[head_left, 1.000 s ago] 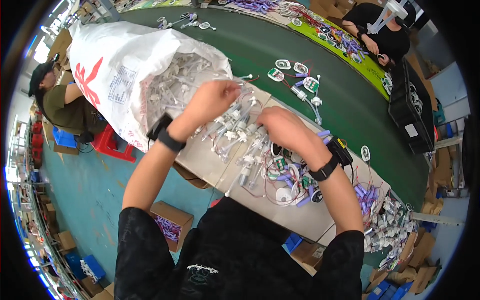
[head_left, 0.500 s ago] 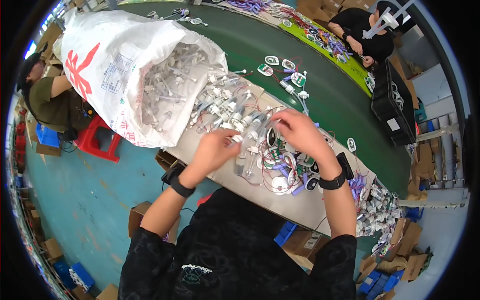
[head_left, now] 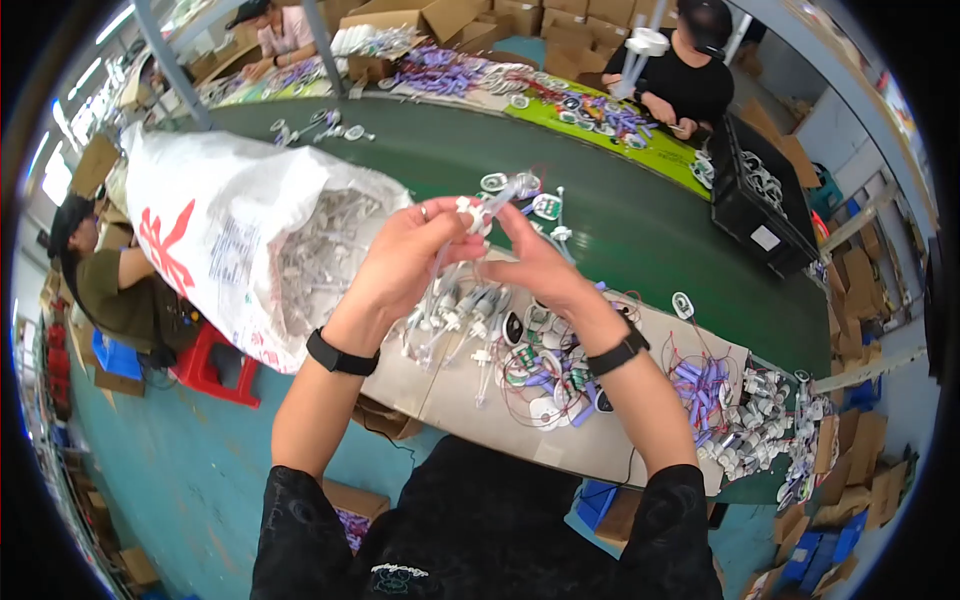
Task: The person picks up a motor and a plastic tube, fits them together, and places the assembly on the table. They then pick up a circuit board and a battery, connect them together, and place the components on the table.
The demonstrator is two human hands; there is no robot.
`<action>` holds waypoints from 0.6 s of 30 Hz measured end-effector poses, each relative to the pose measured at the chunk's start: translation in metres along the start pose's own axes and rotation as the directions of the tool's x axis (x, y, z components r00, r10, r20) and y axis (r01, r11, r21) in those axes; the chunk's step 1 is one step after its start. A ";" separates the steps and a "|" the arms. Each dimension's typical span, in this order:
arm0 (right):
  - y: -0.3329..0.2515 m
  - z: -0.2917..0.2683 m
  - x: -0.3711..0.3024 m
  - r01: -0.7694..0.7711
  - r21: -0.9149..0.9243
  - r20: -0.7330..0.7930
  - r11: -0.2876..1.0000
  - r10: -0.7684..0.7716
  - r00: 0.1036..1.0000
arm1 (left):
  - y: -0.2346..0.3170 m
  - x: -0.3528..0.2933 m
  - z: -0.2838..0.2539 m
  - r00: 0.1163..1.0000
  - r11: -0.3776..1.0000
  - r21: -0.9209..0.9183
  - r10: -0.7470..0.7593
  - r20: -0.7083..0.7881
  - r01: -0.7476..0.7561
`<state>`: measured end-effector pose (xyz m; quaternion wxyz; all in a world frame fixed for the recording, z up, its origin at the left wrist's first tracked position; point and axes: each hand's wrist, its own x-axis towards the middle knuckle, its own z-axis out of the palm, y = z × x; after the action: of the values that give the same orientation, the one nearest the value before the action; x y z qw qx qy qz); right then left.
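Observation:
A white plastic pump fitting point(head_left: 474, 214) with a clear tube point(head_left: 512, 190) is held up over the table's far edge. My left hand point(head_left: 410, 255) is closed, pinching the fitting between thumb and fingers. Close beside it on the right, my right hand point(head_left: 545, 265) has thumb and fingers apart, the fingertips next to the clear tube. Whether they touch the tube is hard to tell. Below my hands lie several similar pump fittings with tubes point(head_left: 465, 310). Nearer my right forearm sits a heap of white caps, green circuit boards, purple batteries and wires point(head_left: 550, 375).
A large white woven sack point(head_left: 220, 190) of tubed fittings lies open at left. Beyond the table runs a green conveyor belt point(head_left: 640, 240) carrying loose parts. A black crate point(head_left: 755, 215) stands at far right. More parts point(head_left: 765, 425) pile up at right. Co-workers sit across the belt and at left.
Both hands have risen from the table pile and moved away from me, coming together around the fitting, now lifted. The view has tilted up, showing more of the far side.

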<state>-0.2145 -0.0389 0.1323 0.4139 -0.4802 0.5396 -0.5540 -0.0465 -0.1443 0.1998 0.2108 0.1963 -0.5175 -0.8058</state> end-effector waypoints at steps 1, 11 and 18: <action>-0.009 -0.004 0.002 -0.078 0.030 -0.037 0.997 0.079 0.996 | 0.007 0.013 0.013 0.999 0.999 -0.023 0.023 0.043 -0.022; -0.009 -0.146 -0.035 -0.086 0.343 -0.430 0.935 0.238 0.871 | -0.056 0.243 0.103 0.946 0.976 0.206 -0.005 0.324 -0.066; 0.064 -0.259 -0.064 0.143 0.548 -0.583 0.824 0.254 0.772 | -0.162 0.332 0.112 0.947 0.741 0.667 -0.159 0.280 -0.073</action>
<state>-0.4596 0.0708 0.0747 0.3473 -0.1040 0.4731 -0.8030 -0.4060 -0.1795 0.0623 0.0208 0.1382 -0.7941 -0.5915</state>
